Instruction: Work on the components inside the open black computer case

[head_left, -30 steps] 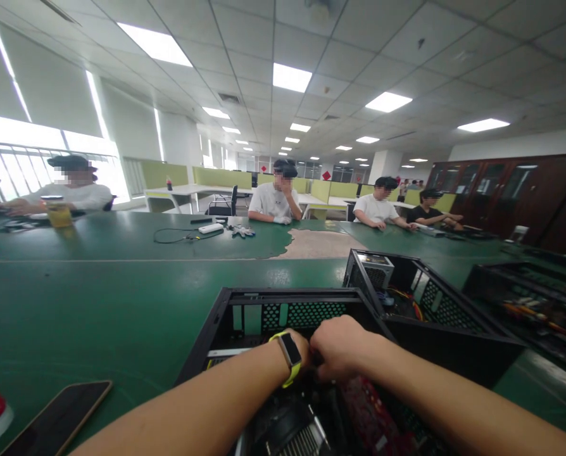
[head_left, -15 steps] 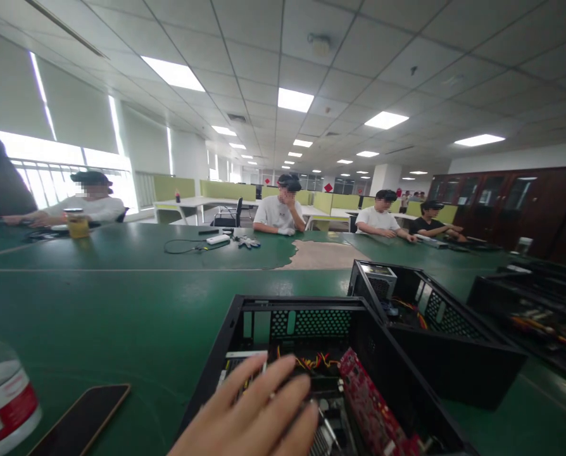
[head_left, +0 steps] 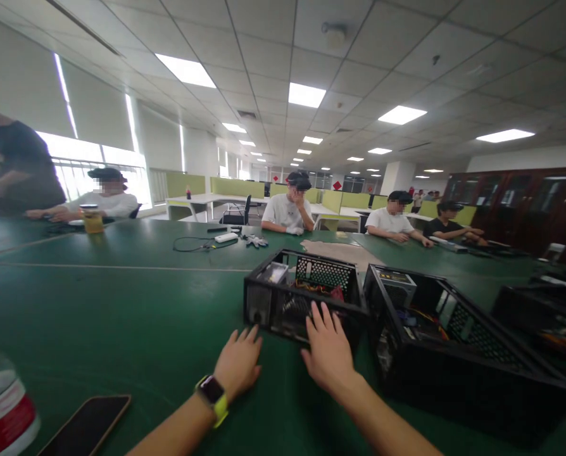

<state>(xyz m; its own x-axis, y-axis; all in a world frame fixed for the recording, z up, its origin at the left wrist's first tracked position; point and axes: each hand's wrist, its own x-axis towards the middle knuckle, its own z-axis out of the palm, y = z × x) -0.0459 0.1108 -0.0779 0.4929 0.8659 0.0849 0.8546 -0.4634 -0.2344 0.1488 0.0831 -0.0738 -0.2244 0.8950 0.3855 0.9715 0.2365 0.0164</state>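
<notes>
An open black computer case [head_left: 306, 310] lies on the green table in front of me. Through its open top show a power supply, coloured wires and a bit of a red card. The fingers of my right hand [head_left: 330, 345] are spread and lie against its near side, apparently touching it. Just short of the case's near left corner is my left hand [head_left: 238, 360], low over the table, fingers apart and holding nothing. On that wrist sits a smartwatch [head_left: 211, 388] with a yellow-green strap.
A second open computer case [head_left: 463, 373] stands close on the right, with more dark computer parts [head_left: 539, 310] beyond it. At the near left are a phone [head_left: 88, 425] and a bottle [head_left: 7, 405]. Cables and gloves [head_left: 255, 240] lie farther back. Several people sit across the table.
The computer case has moved away from me across the table and turned. Only one hand showed over it before; both hands are now in view. My view has shifted slightly left.
</notes>
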